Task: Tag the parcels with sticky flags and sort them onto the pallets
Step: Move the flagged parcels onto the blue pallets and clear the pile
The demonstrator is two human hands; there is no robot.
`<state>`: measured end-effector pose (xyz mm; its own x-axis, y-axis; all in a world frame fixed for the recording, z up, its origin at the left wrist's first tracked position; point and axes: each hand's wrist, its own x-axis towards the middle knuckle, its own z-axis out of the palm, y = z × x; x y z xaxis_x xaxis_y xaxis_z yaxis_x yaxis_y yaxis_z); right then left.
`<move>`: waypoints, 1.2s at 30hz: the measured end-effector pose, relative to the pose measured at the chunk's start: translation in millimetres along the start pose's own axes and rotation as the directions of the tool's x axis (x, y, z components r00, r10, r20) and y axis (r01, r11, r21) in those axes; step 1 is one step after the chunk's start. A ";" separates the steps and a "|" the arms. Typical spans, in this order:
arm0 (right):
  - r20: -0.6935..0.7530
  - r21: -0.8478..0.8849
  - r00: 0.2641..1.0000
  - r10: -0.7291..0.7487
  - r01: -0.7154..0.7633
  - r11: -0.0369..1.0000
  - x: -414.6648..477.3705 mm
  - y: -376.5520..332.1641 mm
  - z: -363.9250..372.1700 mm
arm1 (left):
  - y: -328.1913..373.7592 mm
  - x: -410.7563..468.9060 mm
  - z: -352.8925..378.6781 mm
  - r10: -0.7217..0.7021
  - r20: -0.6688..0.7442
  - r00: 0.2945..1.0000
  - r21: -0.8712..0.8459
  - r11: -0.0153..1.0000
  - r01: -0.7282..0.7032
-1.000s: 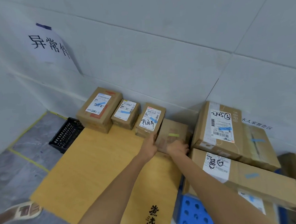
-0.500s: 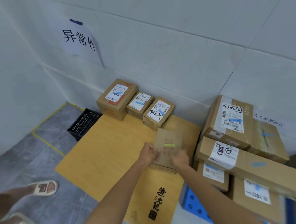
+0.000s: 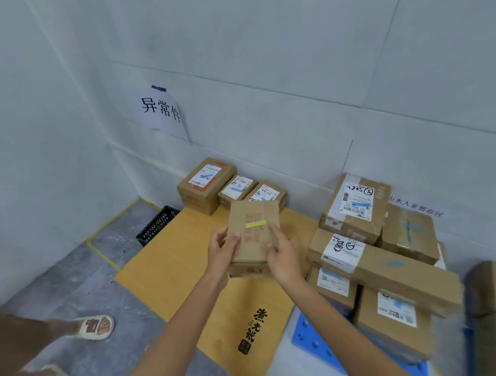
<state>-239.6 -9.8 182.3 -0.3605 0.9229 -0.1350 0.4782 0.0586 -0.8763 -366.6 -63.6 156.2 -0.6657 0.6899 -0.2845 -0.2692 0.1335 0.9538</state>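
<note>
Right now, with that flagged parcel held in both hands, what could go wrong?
1. The left hand and right hand grip the parcel only at its near half, so it could tip forward.
2. The right hand's fingers sit close to the yellow-green flag and might peel it.
3. The long box on the right stack lies askew, overhanging boxes below; a nudge might shift it.

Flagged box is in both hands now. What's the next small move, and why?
Probably carry the box away rather than set it down here. The left hand and right hand grip its sides above the cardboard sheet; its flag is yellow-green, while the three parcels by the wall and the right-hand stack show blue flags. It likely belongs on another pallet.
</note>
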 end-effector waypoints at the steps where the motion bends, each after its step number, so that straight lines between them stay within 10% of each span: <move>1: -0.019 0.014 0.998 -0.057 0.058 0.998 -7.9 -6.7 -12.8 | 13.2 -12.9 8.3 0.033 0.000 0.999 -0.021 0.999 -0.033; 7: -0.113 0.064 0.955 -0.274 0.282 0.957 -64.4 -13.2 -129.4 | 58.6 -110.9 85.0 0.326 0.160 0.932 0.026 0.942 -0.334; 14: -0.281 0.037 0.932 -0.229 0.248 0.968 -153.2 73.2 -289.3 | 28.6 -230.1 220.6 0.340 0.438 0.832 0.094 0.903 -0.419; 23: -0.393 0.046 0.919 0.037 -0.021 0.999 -210.9 212.7 -447.8 | -46.4 -317.1 378.3 0.009 0.716 0.698 0.327 0.880 -0.346; 36: -0.115 0.236 0.955 0.274 -0.242 0.941 -158.2 269.7 -509.7 | -80.3 -279.7 487.7 -0.272 0.613 0.742 0.644 0.717 -0.269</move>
<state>354.5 53.9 203.0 -0.1206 0.9412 -0.3157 0.3483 -0.2577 -0.9013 180.6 79.7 206.4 0.0055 0.9115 -0.4112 0.4340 0.3682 0.8222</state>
